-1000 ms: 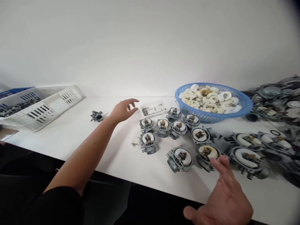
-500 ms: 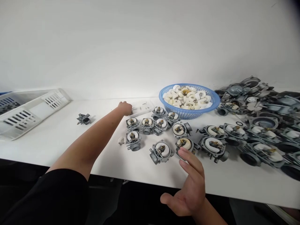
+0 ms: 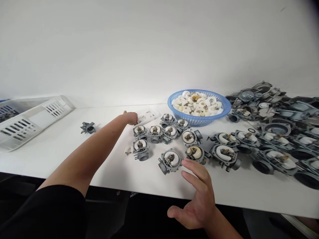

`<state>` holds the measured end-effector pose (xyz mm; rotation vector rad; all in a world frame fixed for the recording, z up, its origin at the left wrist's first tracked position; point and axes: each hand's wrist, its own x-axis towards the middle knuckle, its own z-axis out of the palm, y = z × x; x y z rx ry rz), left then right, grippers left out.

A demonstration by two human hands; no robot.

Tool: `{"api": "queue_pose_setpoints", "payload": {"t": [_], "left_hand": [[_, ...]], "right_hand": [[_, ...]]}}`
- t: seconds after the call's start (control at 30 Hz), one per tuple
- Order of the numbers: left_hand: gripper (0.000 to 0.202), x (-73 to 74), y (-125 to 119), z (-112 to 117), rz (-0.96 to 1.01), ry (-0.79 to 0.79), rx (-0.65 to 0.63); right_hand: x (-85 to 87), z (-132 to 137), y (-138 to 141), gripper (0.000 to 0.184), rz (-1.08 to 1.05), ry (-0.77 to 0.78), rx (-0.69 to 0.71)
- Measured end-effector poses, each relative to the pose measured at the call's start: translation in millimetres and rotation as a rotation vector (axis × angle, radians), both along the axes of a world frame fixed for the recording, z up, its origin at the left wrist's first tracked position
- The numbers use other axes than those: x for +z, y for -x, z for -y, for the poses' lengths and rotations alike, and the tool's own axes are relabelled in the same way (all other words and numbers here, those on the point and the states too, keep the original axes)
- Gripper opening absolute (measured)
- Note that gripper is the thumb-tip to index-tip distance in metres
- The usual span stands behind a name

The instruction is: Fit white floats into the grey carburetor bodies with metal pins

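The left hand was at the shallow white plastic tray on the counter, its grip impossible to tell; the right hand hung, grip apart. Careless withdrawal could have knocked the adjacent grey metal body.

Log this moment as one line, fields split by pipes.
left hand: at white tray, grip hidden | right hand: open, nothing held, near carburetor bodies | nearby: blue basket of white parts
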<state>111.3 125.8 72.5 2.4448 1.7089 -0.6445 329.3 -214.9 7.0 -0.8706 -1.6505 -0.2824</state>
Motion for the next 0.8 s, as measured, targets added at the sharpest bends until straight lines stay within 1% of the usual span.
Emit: {"api": "queue_pose_setpoints", "payload": {"t": [0.13, 0.27, 0.4, 0.57, 0.8], "left_hand": [[0.055, 1.1, 9.3, -0.5, 0.028, 0.007, -0.005], [0.058, 6.0, 15.2, 1.1, 0.041, 0.077, -0.016], [0.047, 8.2, 12.6, 7.8, 0.050, 0.098, -0.026], [0.032, 10.9, 11.0, 19.5, 0.069, 0.052, -0.057], [0.031, 24.1, 17.5, 27.4, 0.127, -0.103, -0.082]], "right_hand": [[0.6, -0.1, -1.7, 0.065, -0.003, -0.005, -0.014], [1.0, -1.7, -2.9, 0.065, 0.014, 0.027, -0.028], [1.6, -2.6, -3.2, 0.065, -0.002, 0.018, -0.044], [0.8, -1.4, -2.5, 0.062, -0.024, -0.011, -0.027], [-1.4, -2.1, -3.1, 0.062, -0.020, 0.003, -0.043]]}}
